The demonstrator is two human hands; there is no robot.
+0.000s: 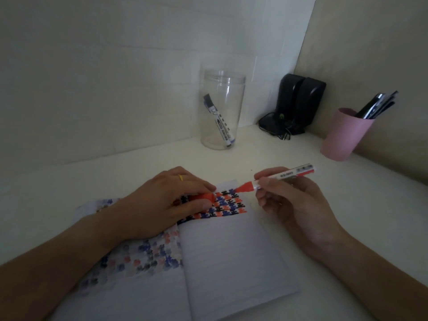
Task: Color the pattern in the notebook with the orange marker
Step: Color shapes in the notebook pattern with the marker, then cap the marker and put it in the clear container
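An open lined notebook (231,258) lies on the white desk in front of me. A pattern (228,205) of orange, blue and black shapes fills the top of its right page. My right hand (291,205) grips the orange marker (278,178), uncapped, its orange tip pointing left at the pattern's top edge. My left hand (162,202) rests on the notebook over the pattern's left part and holds the orange cap (202,197) between thumb and fingers. The left page shows faint bled-through colour marks.
A clear plastic jar (222,110) with a blue marker (217,121) inside stands at the back. Two black speakers (298,105) sit in the corner. A pink cup (345,135) full of pens stands at the right by the wall.
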